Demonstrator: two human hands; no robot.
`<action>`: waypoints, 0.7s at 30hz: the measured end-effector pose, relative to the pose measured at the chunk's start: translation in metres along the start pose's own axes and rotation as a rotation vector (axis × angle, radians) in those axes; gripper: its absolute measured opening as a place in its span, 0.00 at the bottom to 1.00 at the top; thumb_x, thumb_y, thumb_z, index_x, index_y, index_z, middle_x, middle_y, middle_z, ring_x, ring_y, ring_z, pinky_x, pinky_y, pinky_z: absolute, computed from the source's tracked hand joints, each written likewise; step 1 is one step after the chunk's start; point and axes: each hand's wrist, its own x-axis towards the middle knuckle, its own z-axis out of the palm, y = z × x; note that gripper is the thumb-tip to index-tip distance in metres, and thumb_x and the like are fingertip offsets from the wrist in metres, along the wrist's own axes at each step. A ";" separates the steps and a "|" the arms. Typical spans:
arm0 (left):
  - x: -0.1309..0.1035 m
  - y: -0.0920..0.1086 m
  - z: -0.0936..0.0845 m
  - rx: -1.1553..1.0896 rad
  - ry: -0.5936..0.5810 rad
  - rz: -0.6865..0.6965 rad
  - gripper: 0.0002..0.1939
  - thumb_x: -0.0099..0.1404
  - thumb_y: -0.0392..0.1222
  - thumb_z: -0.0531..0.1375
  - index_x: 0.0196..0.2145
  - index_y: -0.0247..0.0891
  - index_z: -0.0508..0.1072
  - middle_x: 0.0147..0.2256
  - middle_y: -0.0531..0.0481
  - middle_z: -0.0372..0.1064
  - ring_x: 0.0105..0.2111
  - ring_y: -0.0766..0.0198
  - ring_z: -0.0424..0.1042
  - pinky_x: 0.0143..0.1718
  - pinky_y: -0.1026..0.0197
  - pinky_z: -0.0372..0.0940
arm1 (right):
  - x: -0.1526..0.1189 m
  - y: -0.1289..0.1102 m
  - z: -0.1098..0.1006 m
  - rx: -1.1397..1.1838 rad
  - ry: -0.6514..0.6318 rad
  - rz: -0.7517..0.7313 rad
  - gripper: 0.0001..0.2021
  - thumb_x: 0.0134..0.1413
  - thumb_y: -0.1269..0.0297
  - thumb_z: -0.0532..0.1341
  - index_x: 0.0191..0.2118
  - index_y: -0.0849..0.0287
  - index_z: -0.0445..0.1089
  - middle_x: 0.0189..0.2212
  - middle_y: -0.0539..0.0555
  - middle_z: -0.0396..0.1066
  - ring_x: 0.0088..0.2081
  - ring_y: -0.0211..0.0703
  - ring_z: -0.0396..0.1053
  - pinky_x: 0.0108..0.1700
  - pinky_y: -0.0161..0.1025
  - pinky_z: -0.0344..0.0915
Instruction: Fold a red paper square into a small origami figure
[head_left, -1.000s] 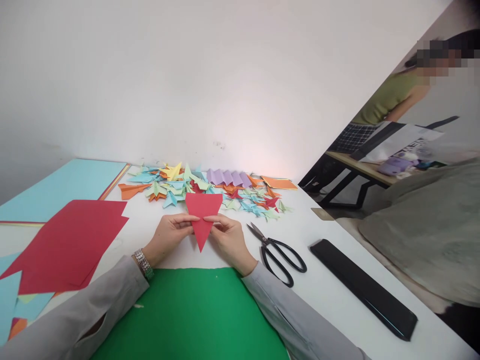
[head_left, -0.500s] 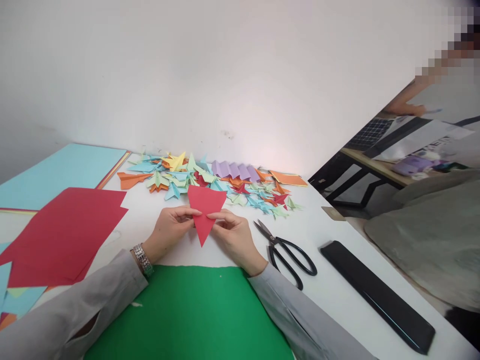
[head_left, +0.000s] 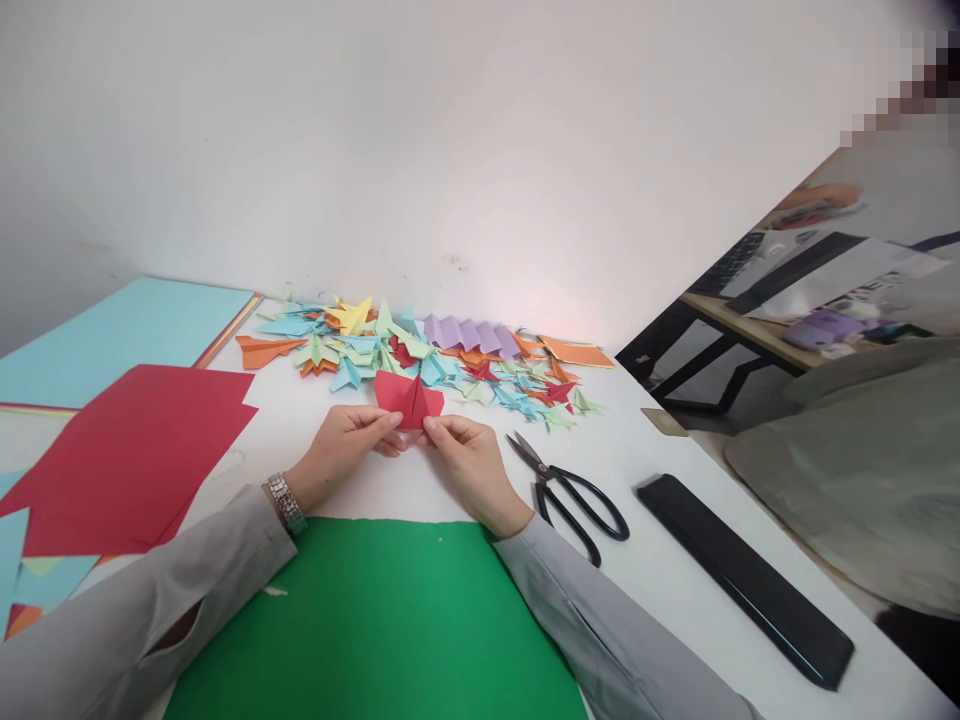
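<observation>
A small red piece of folded paper (head_left: 397, 392) is held up above the white table, its lower point turned up over the front, with a crease down the middle. My left hand (head_left: 358, 440) pinches its lower left edge between thumb and fingers. On the lower right edge, my right hand (head_left: 465, 455) grips it the same way. Behind the paper lies a heap of folded paper shapes (head_left: 352, 318) in several colours. A green mat (head_left: 375, 620) lies below my wrists.
Black-handled scissors (head_left: 570, 490) lie right of my right hand, blades pointing away. Farther right is a long black case (head_left: 742, 580). Red paper sheets (head_left: 142, 460) and light blue sheets (head_left: 150, 320) cover the left side. A wall (head_left: 450, 150) rises behind. Another person's hand (head_left: 821, 205) shows at far right.
The lower tip of the red paper, pointing down before, is now folded up over its front. Both hands have shifted their thumbs to the new bottom edge.
</observation>
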 end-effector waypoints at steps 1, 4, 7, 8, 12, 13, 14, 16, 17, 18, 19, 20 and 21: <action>0.000 -0.001 0.000 -0.005 -0.006 -0.002 0.15 0.56 0.51 0.63 0.27 0.34 0.78 0.25 0.46 0.76 0.26 0.63 0.74 0.31 0.62 0.70 | 0.000 0.000 0.000 -0.002 0.000 0.000 0.15 0.47 0.51 0.65 0.25 0.58 0.75 0.24 0.52 0.75 0.28 0.41 0.69 0.35 0.39 0.65; 0.000 -0.001 0.000 0.010 -0.011 -0.006 0.15 0.57 0.51 0.62 0.29 0.34 0.78 0.25 0.47 0.76 0.25 0.64 0.74 0.32 0.62 0.70 | 0.001 0.001 0.001 0.024 0.008 -0.001 0.14 0.46 0.51 0.65 0.27 0.58 0.76 0.25 0.52 0.76 0.29 0.41 0.69 0.35 0.38 0.64; 0.000 0.000 0.000 0.042 -0.002 -0.001 0.16 0.58 0.52 0.62 0.28 0.33 0.77 0.24 0.47 0.75 0.24 0.64 0.73 0.31 0.62 0.70 | 0.001 0.000 0.001 0.032 0.019 -0.007 0.13 0.45 0.52 0.66 0.27 0.58 0.77 0.25 0.51 0.75 0.28 0.40 0.68 0.34 0.37 0.63; 0.000 0.001 0.000 0.049 -0.006 -0.002 0.17 0.58 0.52 0.62 0.28 0.33 0.77 0.23 0.47 0.75 0.24 0.64 0.73 0.30 0.62 0.70 | 0.001 0.000 0.001 0.029 0.022 -0.005 0.12 0.45 0.53 0.66 0.26 0.58 0.77 0.25 0.51 0.75 0.28 0.39 0.67 0.33 0.37 0.62; -0.001 0.004 0.001 0.069 -0.020 -0.011 0.17 0.57 0.52 0.62 0.30 0.33 0.78 0.23 0.47 0.75 0.24 0.64 0.73 0.30 0.62 0.70 | 0.000 0.000 0.001 0.042 0.043 0.029 0.13 0.45 0.53 0.66 0.25 0.58 0.76 0.24 0.51 0.75 0.27 0.39 0.67 0.33 0.37 0.61; -0.002 0.004 0.001 0.080 -0.014 -0.006 0.16 0.56 0.51 0.63 0.31 0.33 0.78 0.23 0.47 0.75 0.24 0.64 0.73 0.30 0.62 0.70 | 0.000 0.000 0.001 0.049 0.047 0.038 0.13 0.45 0.52 0.66 0.25 0.58 0.76 0.24 0.51 0.75 0.28 0.39 0.67 0.33 0.37 0.62; -0.002 0.005 0.001 0.095 -0.002 0.003 0.15 0.56 0.50 0.63 0.30 0.33 0.78 0.23 0.48 0.75 0.24 0.65 0.73 0.30 0.63 0.70 | 0.000 0.000 0.001 0.055 0.047 0.044 0.14 0.46 0.52 0.66 0.25 0.59 0.76 0.24 0.52 0.75 0.28 0.39 0.67 0.33 0.37 0.62; -0.002 0.005 0.001 0.124 0.025 0.023 0.12 0.55 0.48 0.64 0.28 0.34 0.78 0.24 0.49 0.75 0.24 0.66 0.72 0.31 0.64 0.69 | 0.000 0.001 0.001 0.072 0.042 0.054 0.14 0.45 0.52 0.66 0.25 0.59 0.76 0.25 0.52 0.75 0.28 0.39 0.68 0.34 0.38 0.63; -0.002 0.005 0.001 0.133 0.036 0.031 0.12 0.55 0.47 0.64 0.27 0.34 0.78 0.24 0.49 0.75 0.24 0.67 0.72 0.31 0.65 0.69 | 0.000 0.001 0.002 0.088 0.034 0.054 0.14 0.44 0.52 0.67 0.25 0.59 0.76 0.25 0.52 0.76 0.28 0.40 0.68 0.34 0.38 0.63; -0.002 0.005 0.001 0.137 0.042 0.038 0.12 0.55 0.47 0.64 0.26 0.35 0.78 0.24 0.49 0.75 0.25 0.67 0.72 0.31 0.65 0.69 | 0.000 0.001 0.002 0.109 0.020 0.050 0.13 0.43 0.53 0.67 0.27 0.58 0.76 0.26 0.52 0.76 0.29 0.40 0.69 0.35 0.38 0.64; -0.002 0.005 0.001 0.137 0.042 0.042 0.12 0.56 0.47 0.64 0.25 0.35 0.77 0.24 0.50 0.75 0.24 0.67 0.72 0.31 0.65 0.69 | 0.000 0.002 0.002 0.130 0.005 0.044 0.12 0.42 0.54 0.68 0.29 0.58 0.77 0.28 0.52 0.77 0.30 0.40 0.70 0.36 0.38 0.64; -0.002 0.005 0.001 0.134 0.039 0.043 0.12 0.56 0.48 0.64 0.25 0.34 0.77 0.24 0.50 0.75 0.24 0.67 0.72 0.30 0.65 0.69 | 0.000 0.002 0.002 0.147 -0.009 0.037 0.12 0.42 0.55 0.69 0.31 0.57 0.77 0.29 0.53 0.77 0.31 0.41 0.70 0.36 0.39 0.65; -0.002 0.005 0.001 0.129 0.039 0.043 0.12 0.56 0.48 0.64 0.25 0.34 0.77 0.23 0.50 0.74 0.24 0.67 0.72 0.30 0.65 0.69 | 0.000 0.002 0.003 0.157 -0.023 0.031 0.12 0.41 0.56 0.69 0.32 0.57 0.77 0.31 0.53 0.78 0.31 0.42 0.71 0.37 0.40 0.65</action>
